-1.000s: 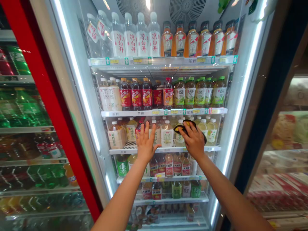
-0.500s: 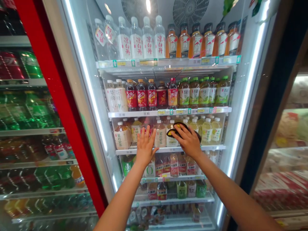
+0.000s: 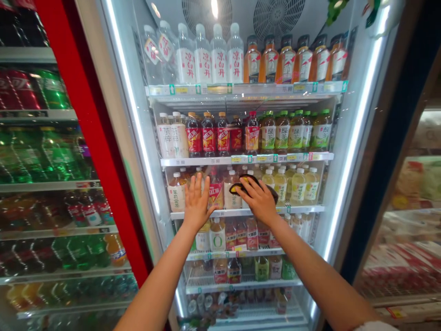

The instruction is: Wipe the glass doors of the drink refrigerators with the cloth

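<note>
My left hand is held up with its fingers spread, holding nothing, in front of the third shelf of a lit drinks cooler. Just right of its thumb shows a red-labelled tea bottle. My right hand has its fingers over a soft-looking black-and-yellow object with dark rounded rims; its kind cannot be made out. Behind that object stands a pale-labelled bottle, partly covered. A jasmine tea bottle is left of my left hand. Whether either hand touches a glass door is unclear.
Above are shelves of clear water bottles, amber bottles and green-capped tea bottles. Lower shelves hold more drinks. A red-framed cooler stands at left; another display is at right. Light strips edge the cooler.
Both hands have shifted left across the third shelf, the right one carrying the black-and-yellow object along. The red-labelled bottle behind my left hand now shows. The view has shifted slightly.
</note>
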Available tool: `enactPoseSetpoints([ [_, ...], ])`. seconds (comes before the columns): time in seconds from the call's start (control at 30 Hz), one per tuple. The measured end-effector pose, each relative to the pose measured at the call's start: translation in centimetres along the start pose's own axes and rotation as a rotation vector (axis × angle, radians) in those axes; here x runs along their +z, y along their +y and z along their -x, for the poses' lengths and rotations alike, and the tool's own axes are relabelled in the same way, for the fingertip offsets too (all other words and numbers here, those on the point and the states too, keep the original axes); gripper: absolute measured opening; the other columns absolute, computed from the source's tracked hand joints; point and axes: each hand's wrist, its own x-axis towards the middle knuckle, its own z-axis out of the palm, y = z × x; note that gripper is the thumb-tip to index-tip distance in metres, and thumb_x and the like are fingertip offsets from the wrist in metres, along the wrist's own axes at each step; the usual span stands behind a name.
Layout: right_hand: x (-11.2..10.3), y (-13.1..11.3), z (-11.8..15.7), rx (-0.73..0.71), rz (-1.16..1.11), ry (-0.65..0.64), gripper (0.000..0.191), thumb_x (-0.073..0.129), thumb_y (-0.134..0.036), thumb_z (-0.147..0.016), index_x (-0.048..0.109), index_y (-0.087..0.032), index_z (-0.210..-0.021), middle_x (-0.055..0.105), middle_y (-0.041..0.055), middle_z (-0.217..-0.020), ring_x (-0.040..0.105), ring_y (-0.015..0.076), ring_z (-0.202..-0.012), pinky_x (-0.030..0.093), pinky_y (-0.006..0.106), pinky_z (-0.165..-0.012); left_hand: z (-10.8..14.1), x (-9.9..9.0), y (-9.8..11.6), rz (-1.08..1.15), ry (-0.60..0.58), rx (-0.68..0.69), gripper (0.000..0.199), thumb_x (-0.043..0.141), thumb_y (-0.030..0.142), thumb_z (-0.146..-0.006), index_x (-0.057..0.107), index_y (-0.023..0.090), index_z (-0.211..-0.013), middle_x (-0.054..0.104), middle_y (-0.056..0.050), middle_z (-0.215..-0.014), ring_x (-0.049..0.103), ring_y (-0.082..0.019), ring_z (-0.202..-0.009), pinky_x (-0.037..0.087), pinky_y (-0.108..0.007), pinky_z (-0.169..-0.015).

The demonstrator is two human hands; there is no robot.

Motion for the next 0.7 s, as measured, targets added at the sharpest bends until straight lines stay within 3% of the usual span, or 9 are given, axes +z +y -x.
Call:
enactPoseSetpoints([
  [0.1,-1.2,3.2,1.7,0.118,0.029,0.019,0.057,0.052,-0.006,-0.091,0.060,-0.032,-0.141,0.052,0.0061,-0.156,0.041,0.0241,-0.149,0.030,0.051,-0.122,0.0,-0.7,-1.7,-0.005,0.013,-0.017,0.118,0.078,0.044,-0.083,-0.003,0.022,-0.165,0.002,-0.021,-0.172,-0.001,-0.039,-0.159,0.012,-0.067,-0.125],
  [0.2,-1.4,4.9,-1.4,0.379,0.069,0.127,0.060,0.053,-0.007,-0.088,0.058,-0.027,-0.145,0.046,0.0111,-0.160,0.035,0.0295,-0.152,0.033,0.055,-0.118,-0.1,-1.3,-3.5,-0.011,0.039,-0.029,0.120,0.080,0.046,-0.082,-0.004,0.022,-0.165,0.003,-0.021,-0.172,0.000,-0.040,-0.159,0.010,-0.067,-0.125],
  [0.3,-0.5,3.0,-6.9,0.480,0.076,0.159,0.063,0.051,-0.008,-0.089,0.052,-0.025,-0.150,0.040,0.0126,-0.164,0.033,0.0312,-0.153,0.036,0.056,-0.116,0.0,-1.6,-4.5,-0.012,0.048,-0.030,0.121,0.080,0.048,-0.081,-0.004,0.023,-0.165,0.002,-0.020,-0.173,0.000,-0.040,-0.159,0.009,-0.067,-0.125],
  [0.4,1.0,-1.2,-10.0,0.381,0.052,0.120,0.059,0.049,-0.010,-0.094,0.050,-0.024,-0.152,0.038,0.0113,-0.165,0.033,0.0296,-0.153,0.034,0.054,-0.117,0.3,-1.5,-4.8,-0.007,0.041,-0.029,0.117,0.077,0.049,-0.083,-0.001,0.023,-0.165,0.004,-0.020,-0.173,0.001,-0.040,-0.159,0.012,-0.067,-0.125],
  [0.47,1.9,-3.8,-9.3,0.268,0.052,0.113,0.054,0.048,-0.012,-0.097,0.053,-0.024,-0.149,0.043,0.0105,-0.162,0.038,0.0276,-0.150,0.033,0.050,-0.118,0.5,-1.3,-5.0,-0.001,0.041,-0.024,0.114,0.076,0.050,-0.085,0.000,0.023,-0.166,0.006,-0.020,-0.172,0.003,-0.039,-0.159,0.013,-0.066,-0.125],
  [0.57,2.4,-5.7,-5.2,0.087,0.052,0.087,0.048,0.048,-0.013,-0.099,0.058,-0.026,-0.145,0.051,0.0079,-0.157,0.043,0.0243,-0.147,0.032,0.046,-0.119,0.8,-1.1,-5.4,0.010,0.047,0.000,0.111,0.075,0.049,-0.086,0.002,0.024,-0.166,0.009,-0.019,-0.172,0.005,-0.038,-0.159,0.016,-0.065,-0.125],
  [0.63,2.1,-5.2,-2.4,0.000,0.046,0.043,0.049,0.048,-0.012,-0.098,0.059,-0.029,-0.143,0.053,0.0057,-0.156,0.044,0.0228,-0.146,0.032,0.045,-0.120,1.0,-0.9,-5.8,0.019,0.049,0.021,0.112,0.076,0.048,-0.085,0.002,0.025,-0.165,0.010,-0.017,-0.172,0.005,-0.037,-0.159,0.019,-0.064,-0.125],
  [0.7,1.5,-3.5,-1.1,0.022,0.050,0.023,0.053,0.049,-0.009,-0.096,0.059,-0.031,-0.143,0.053,0.0053,-0.156,0.043,0.0234,-0.147,0.030,0.049,-0.121,1.0,-0.7,-6.0,0.024,0.053,0.029,0.113,0.077,0.048,-0.084,0.000,0.026,-0.165,0.009,-0.016,-0.172,0.006,-0.037,-0.158,0.020,-0.064,-0.124],
])
